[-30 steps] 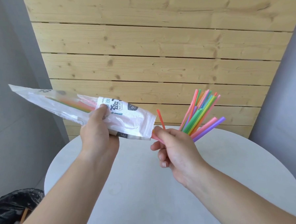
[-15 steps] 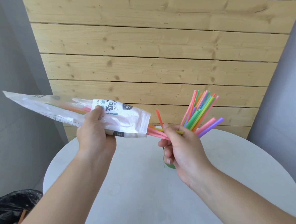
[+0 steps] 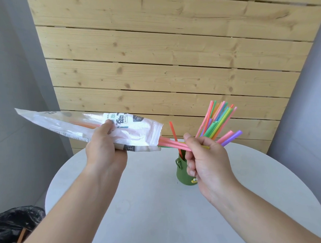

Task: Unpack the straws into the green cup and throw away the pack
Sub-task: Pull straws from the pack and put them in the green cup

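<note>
Fingers (image 3: 189,138) of right hand (image 3: 204,161) pinch pink straws (image 3: 173,144) at pack (image 3: 93,127) mouth; left hand (image 3: 103,143) squeezes pack. Straws prob. light, bendy & slippy, so grab near ends w/ firm pinch.

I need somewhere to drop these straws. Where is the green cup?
The green cup stands on the white round table, just right of centre, partly hidden behind the right hand.

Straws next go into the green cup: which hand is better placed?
Right hand: it already pinches the straws, directly above the green cup. Left hand holds the pack.
</note>
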Action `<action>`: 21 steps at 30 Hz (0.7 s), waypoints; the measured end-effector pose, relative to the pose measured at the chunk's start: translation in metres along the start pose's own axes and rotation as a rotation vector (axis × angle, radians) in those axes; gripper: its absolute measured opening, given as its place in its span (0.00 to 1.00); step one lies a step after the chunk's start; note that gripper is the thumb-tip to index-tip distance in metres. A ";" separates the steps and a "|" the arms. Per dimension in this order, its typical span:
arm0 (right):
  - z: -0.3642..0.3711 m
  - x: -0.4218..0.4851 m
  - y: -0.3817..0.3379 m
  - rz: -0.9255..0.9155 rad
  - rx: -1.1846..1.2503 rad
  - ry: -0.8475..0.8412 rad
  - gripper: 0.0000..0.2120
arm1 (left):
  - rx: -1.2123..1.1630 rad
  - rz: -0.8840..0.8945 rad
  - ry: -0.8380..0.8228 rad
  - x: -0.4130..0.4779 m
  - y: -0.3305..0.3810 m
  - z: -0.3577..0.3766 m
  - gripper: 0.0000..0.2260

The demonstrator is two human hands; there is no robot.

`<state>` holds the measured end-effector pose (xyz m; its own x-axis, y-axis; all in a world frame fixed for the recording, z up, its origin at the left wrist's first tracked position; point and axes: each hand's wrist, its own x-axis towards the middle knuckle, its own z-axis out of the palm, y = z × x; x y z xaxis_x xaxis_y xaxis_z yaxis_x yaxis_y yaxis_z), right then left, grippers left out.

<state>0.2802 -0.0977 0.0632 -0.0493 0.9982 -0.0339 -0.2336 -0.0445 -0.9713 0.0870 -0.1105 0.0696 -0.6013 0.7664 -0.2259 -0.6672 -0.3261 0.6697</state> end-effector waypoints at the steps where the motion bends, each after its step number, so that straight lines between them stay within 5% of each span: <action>1: -0.002 0.002 -0.003 -0.013 -0.001 -0.002 0.12 | -0.008 -0.011 -0.017 0.002 0.001 -0.002 0.04; 21: -0.102 0.045 -0.115 -0.252 -0.356 -0.123 0.12 | -0.136 -0.062 0.049 0.021 0.010 -0.010 0.03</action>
<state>0.4042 -0.0439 0.1493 -0.1536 0.9631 0.2211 0.0948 0.2371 -0.9668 0.0633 -0.1027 0.0648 -0.5753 0.7608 -0.3004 -0.7554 -0.3533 0.5518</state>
